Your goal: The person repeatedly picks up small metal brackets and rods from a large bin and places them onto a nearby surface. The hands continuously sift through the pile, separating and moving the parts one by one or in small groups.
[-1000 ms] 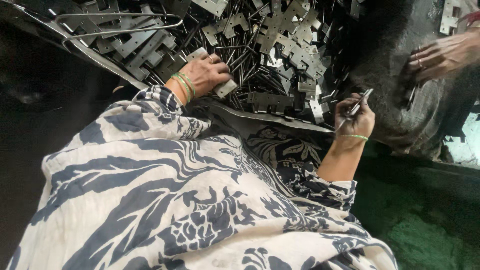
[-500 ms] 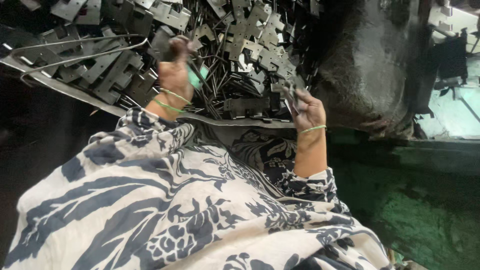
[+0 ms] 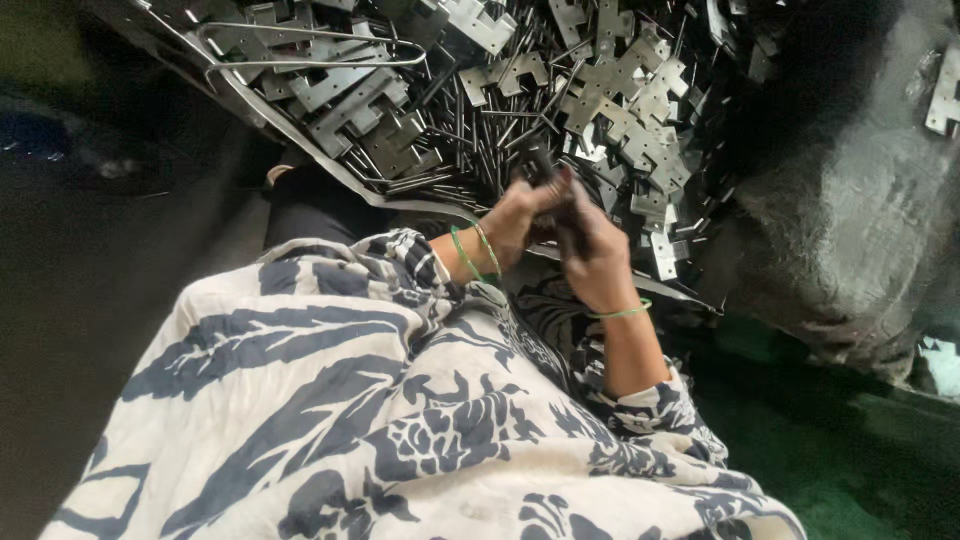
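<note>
both hands meet in front of the pile of metal plates [image 3: 600, 110], just at its near edge. the left hand [image 3: 515, 225] comes in from the left with its fingers curled and pinched together near the top, thumb side up. the right hand [image 3: 590, 255] sits just beside it, touching it, its back turned to the camera and its fingers folded inward. between the two hands a small dark metal piece [image 3: 562, 200] sticks up, gripped by both; its exact shape is too blurred to tell. so both hands are clenched on that piece, held just above the near edge of the pile.

green bangles [image 3: 468, 252] ring the left wrist, and a thin green band [image 3: 622, 312] circles the right wrist, both on the near side of the pile.

the pile itself is a heap of flat grey notched plates mixed with thin metal rods [image 3: 470, 135], spread across the top of the view. on the left side of the pile, a bent wire handle [image 3: 300, 62] lies over the plates. to the right of the pile rises a dark grey lumpy mass [image 3: 850, 230], and one more lone plate [image 3: 945, 90] rests at its upper right.

below the pile, a white cloth with dark blue floral print [image 3: 350, 420] covers the person's lap and fills the lower view.
</note>
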